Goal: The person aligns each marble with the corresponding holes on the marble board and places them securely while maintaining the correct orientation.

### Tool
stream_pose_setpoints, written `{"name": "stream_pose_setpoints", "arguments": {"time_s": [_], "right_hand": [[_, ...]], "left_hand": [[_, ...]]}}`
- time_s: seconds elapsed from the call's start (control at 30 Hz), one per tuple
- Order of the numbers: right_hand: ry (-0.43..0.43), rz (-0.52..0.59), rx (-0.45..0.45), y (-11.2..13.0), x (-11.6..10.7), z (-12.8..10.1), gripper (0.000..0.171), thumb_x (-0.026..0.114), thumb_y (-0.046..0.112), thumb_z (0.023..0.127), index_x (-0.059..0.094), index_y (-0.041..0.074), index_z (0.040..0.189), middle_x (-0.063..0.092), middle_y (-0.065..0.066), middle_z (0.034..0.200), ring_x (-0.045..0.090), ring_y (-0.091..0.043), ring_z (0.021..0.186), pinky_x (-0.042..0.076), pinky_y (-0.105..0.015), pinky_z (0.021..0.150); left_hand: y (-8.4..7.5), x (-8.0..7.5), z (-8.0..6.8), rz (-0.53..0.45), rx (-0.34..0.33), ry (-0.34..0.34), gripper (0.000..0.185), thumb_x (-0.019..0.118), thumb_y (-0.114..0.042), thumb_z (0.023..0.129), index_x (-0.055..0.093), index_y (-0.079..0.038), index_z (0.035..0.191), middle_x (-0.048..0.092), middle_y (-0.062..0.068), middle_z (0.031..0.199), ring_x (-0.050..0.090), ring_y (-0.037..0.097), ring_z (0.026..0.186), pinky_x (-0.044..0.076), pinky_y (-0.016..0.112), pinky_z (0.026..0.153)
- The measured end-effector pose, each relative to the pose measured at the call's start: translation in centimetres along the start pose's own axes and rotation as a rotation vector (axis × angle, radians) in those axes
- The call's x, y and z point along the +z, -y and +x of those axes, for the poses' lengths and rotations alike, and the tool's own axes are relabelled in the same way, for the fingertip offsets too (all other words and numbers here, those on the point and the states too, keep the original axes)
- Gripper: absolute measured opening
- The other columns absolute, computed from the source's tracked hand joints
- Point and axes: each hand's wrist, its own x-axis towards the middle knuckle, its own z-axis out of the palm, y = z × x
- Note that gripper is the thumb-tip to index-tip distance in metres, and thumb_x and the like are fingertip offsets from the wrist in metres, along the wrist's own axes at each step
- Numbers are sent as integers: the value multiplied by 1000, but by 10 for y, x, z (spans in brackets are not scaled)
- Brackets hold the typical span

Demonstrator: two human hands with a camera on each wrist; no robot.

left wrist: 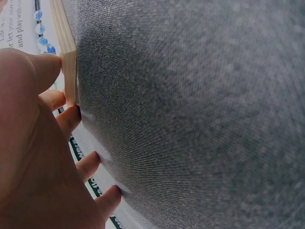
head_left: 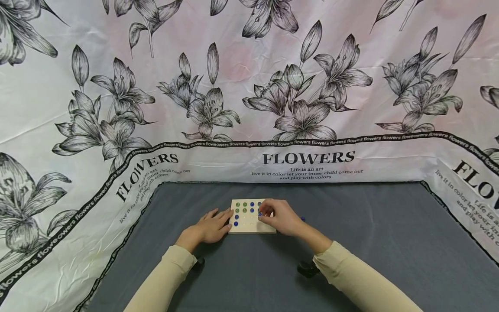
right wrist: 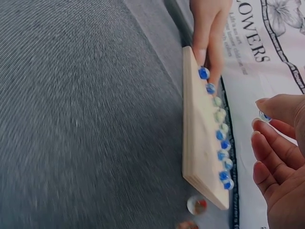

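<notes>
A pale wooden board [head_left: 252, 229] lies on the grey cloth, with green marbles [head_left: 241, 207] and blue marbles [head_left: 236, 220] sitting in rows on it. My left hand [head_left: 212, 226] rests at the board's left side, fingers extended. In the left wrist view, its thumb and fingertips touch the board's edge [left wrist: 69, 71]. Over the right part of the board, my right hand [head_left: 283, 218] pinches a clear marble with blue inside [right wrist: 265, 116] between thumb and index finger. That hand hides some of the board's right side in the head view.
Beyond the right hand, a blue marble [head_left: 302, 219] lies on the cloth. A clear marble with red inside [right wrist: 197, 205] lies beside the board's end, another partly visible below it. Behind the grey cloth [head_left: 351, 242] rises a white flower-printed sheet [head_left: 218, 164].
</notes>
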Motion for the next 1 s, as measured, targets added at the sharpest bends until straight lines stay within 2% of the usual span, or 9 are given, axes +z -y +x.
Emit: {"name": "stream_pose_setpoints", "arguments": {"time_s": [0.23, 0.47, 0.63, 0.87, 1.0], "right_hand": [[10, 31, -8, -4, 16, 9, 8, 75, 9, 93, 72, 5, 100, 68, 1, 87, 60, -9, 76, 52, -27, 68], [11, 16, 7, -7, 34, 21, 8, 73, 8, 95, 73, 3, 101, 69, -1, 86, 61, -9, 75, 51, -26, 68], [3, 15, 38, -7, 44, 27, 6, 72, 7, 95, 73, 4, 99, 69, -2, 87, 62, -12, 76, 53, -29, 69], [-50, -11, 101, -8, 54, 38, 5, 74, 7, 93, 73, 3, 97, 69, -1, 85, 62, -11, 74, 53, -34, 74], [-71, -16, 134, -9, 58, 40, 7, 75, 6, 92, 73, 2, 97, 69, -2, 83, 61, -10, 73, 53, -33, 71]], "left_hand": [[1, 1, 2, -9, -3, -3, 57, 40, -38, 112, 29, -18, 164, 24, 3, 170, 16, 41, 155, 16, 64, 122], [4, 4, 5, -5, -12, -4, 58, 38, -38, 112, 26, -18, 165, 22, 3, 170, 14, 42, 155, 14, 63, 123], [6, 4, 8, -9, 5, -22, 57, 39, -37, 112, 29, -15, 164, 26, 6, 169, 17, 43, 154, 15, 65, 122], [4, 4, 8, -20, -13, -27, 57, 40, -38, 112, 28, -18, 164, 24, 2, 170, 16, 41, 155, 15, 65, 122], [2, 4, 9, -23, -12, -33, 57, 40, -38, 112, 30, -17, 163, 26, 3, 169, 18, 42, 154, 16, 65, 121]]}}
